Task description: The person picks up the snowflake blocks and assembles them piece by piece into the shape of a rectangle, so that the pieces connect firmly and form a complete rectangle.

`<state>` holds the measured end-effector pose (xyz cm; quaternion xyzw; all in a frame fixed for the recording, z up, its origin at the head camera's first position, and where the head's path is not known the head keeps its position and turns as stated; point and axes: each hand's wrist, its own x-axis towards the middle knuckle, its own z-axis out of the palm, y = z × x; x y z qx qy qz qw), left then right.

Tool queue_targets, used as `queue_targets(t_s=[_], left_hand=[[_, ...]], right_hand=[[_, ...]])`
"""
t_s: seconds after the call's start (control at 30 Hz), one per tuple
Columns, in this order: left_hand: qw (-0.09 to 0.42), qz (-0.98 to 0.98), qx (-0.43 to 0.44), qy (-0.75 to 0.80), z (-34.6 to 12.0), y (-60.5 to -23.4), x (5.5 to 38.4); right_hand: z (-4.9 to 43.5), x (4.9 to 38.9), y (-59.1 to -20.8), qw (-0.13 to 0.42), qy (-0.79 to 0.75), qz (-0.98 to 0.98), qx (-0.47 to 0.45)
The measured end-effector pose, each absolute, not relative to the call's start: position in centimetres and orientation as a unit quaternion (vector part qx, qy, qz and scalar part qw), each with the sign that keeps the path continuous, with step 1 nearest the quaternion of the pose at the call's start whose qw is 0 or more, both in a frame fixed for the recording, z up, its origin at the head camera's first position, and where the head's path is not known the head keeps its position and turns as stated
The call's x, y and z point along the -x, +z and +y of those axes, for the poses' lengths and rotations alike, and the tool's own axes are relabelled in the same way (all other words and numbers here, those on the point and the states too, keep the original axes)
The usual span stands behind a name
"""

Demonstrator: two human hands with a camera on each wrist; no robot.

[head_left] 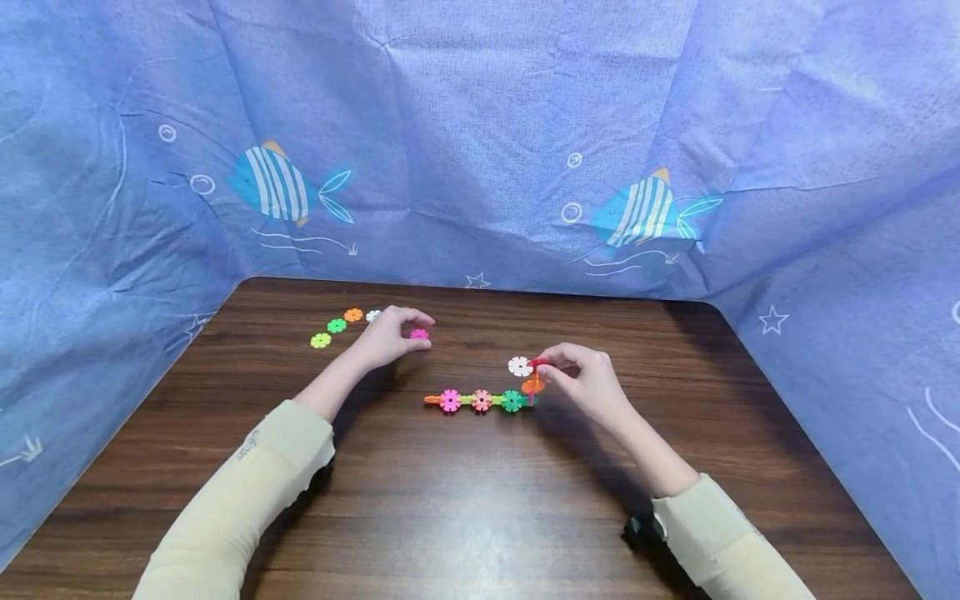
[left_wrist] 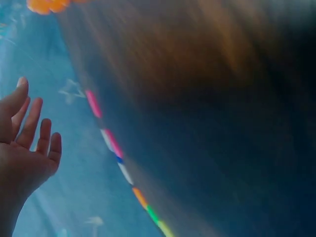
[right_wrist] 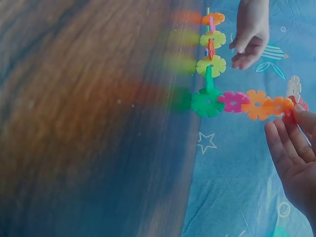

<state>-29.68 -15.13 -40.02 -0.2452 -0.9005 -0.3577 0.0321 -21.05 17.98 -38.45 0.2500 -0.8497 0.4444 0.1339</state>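
Note:
My right hand [head_left: 581, 375] pinches a red flower-shaped disc [right_wrist: 295, 106] between thumb and fingers. That disc is the top of a short upright stack of slotted discs, with an orange disc [right_wrist: 257, 104], a pink disc [right_wrist: 233, 101] and a green disc [right_wrist: 207, 102] below. A white disc [head_left: 520, 367] sits beside the red one. From the stack's foot, a chain of interlocked discs [head_left: 482, 401] runs left along the table. My left hand [head_left: 390, 335] hovers with fingers and thumb apart, holding nothing, in the left wrist view too. A loose pink disc [head_left: 419, 334] shows between its fingers and thumb.
Loose discs lie at the table's back left: a yellow disc [head_left: 320, 341], a green disc [head_left: 337, 326], an orange disc [head_left: 353, 315] and a white disc [head_left: 372, 316] partly behind my left hand. A blue cloth with fish [head_left: 480, 150] hangs around the brown wooden table [head_left: 420, 517].

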Motion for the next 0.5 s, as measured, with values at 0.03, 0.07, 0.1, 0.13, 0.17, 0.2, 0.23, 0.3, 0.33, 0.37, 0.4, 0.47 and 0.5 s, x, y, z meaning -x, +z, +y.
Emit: queue_targets(t_s=[0.03, 0.07, 0.1, 0.13, 0.17, 0.2, 0.23, 0.3, 0.33, 0.37, 0.4, 0.47, 0.5], left_hand=[[0.024, -0.901, 0.244, -0.358, -15.4, -40.3, 30.1], [0.014, -0.901, 0.241, -0.362, -15.6, -40.5, 30.4], [0.001, -0.9, 0.237, -0.365, -15.7, -40.7, 30.8], [-0.011, -0.901, 0.232, -0.367, -15.9, -40.9, 31.1], [-0.025, -0.902, 0.225, -0.368, -16.0, -41.1, 31.4], [-0.037, -0.904, 0.218, -0.365, -16.1, -41.3, 31.7], [-0.048, -0.907, 0.212, -0.362, -16.2, -41.5, 31.9], [-0.064, -0.911, 0.208, -0.35, -16.3, -41.7, 32.2], [-0.069, -0.914, 0.209, -0.342, -16.4, -41.8, 32.4], [-0.072, -0.916, 0.211, -0.333, -16.5, -41.9, 32.5], [-0.074, -0.919, 0.214, -0.324, -16.6, -42.0, 32.6], [-0.078, -0.921, 0.221, -0.312, -16.8, -42.0, 32.8], [-0.08, -0.921, 0.226, -0.307, -16.8, -42.0, 32.8]], right_hand=[[18.2, 21.4, -38.8, 0.132, 0.448, -0.848, -0.25], [18.3, 21.5, -39.0, 0.131, 0.451, -0.846, -0.252], [18.3, 21.6, -39.1, 0.13, 0.452, -0.845, -0.252], [18.4, 21.7, -39.2, 0.128, 0.456, -0.843, -0.254], [18.5, 21.7, -39.2, 0.127, 0.457, -0.842, -0.256], [18.5, 21.7, -39.2, 0.125, 0.46, -0.84, -0.259], [18.6, 21.8, -39.3, 0.122, 0.463, -0.839, -0.259], [18.6, 21.8, -39.3, 0.118, 0.463, -0.838, -0.263], [18.6, 21.7, -39.3, 0.117, 0.465, -0.837, -0.266], [18.6, 21.7, -39.3, 0.116, 0.463, -0.837, -0.268], [18.6, 21.7, -39.3, 0.115, 0.463, -0.837, -0.27], [18.6, 21.6, -39.4, 0.114, 0.46, -0.838, -0.27], [18.6, 21.5, -39.4, 0.112, 0.46, -0.839, -0.268]])
